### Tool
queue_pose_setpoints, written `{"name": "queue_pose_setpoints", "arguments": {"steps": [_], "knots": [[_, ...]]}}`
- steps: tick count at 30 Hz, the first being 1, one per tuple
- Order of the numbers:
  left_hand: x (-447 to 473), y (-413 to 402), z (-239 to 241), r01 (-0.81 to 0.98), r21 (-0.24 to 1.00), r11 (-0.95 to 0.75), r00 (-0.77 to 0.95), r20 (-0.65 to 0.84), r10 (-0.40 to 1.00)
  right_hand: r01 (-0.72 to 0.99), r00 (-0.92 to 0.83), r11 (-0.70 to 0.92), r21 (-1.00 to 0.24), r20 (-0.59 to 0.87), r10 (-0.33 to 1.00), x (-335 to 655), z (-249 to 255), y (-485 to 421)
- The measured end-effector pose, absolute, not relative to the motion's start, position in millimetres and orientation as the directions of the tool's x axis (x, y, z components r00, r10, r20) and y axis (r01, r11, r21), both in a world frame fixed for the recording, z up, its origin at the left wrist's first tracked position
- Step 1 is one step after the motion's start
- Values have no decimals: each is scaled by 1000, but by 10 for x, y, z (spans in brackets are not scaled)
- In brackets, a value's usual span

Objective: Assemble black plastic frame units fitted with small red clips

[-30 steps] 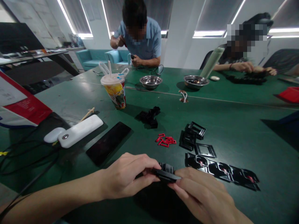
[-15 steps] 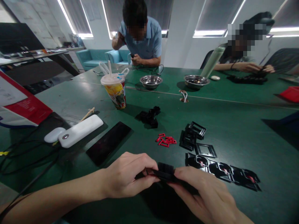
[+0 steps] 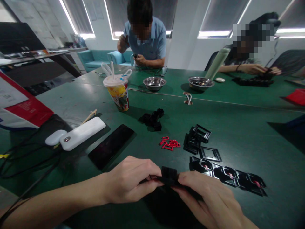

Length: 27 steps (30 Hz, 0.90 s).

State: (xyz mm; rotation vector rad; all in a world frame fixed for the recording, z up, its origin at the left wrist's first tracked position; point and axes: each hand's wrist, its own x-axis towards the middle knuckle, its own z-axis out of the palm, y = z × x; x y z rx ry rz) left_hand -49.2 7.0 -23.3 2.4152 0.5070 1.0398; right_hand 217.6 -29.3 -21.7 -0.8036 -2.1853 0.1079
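A small black plastic part [image 3: 169, 173], with a raised block on a flat plate, is held just above the table's near side. My left hand [image 3: 133, 179] pinches its left edge between thumb and fingers. On the opposite edge my right hand [image 3: 207, 194] grips it the same way; its underside is hidden. Beyond my hands lie small red plastic frames [image 3: 170, 143] in a loose pile. Black rectangular frames [image 3: 196, 140] lie to the right of them. Nearer my right hand, a row of black assembled pieces [image 3: 228, 175] shows bits of red inside. Black block-shaped parts [image 3: 152, 119] sit farther back.
Left on the green table [image 3: 164, 101] are a black phone [image 3: 111, 146], a white elongated device [image 3: 83, 133], cables and a drink cup [image 3: 117, 92]. Two metal bowls [image 3: 154, 83] stand farther off. A person in a blue shirt [image 3: 157, 41] and another person at right handle small things.
My hands stay almost in place, and the black part is tilted slightly, showing more of its raised block. Across the table, the blue-shirted person's head and raised hand have shifted a little right.
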Motion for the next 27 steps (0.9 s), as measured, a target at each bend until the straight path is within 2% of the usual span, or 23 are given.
{"name": "queue_pose_setpoints", "arguments": {"steps": [9, 19, 27], "knots": [[-476, 67, -234, 164, 541, -825, 644, 574, 505, 500, -496, 792, -351, 633, 594, 2158, -176, -293], [-459, 59, -249, 168, 518, -839, 634, 595, 494, 536, -492, 791, -296, 651, 577, 2123, -142, -293], [-453, 73, -233, 145, 519, -842, 646, 595, 478, 499, -506, 802, -329, 641, 577, 2100, -114, -291]]}}
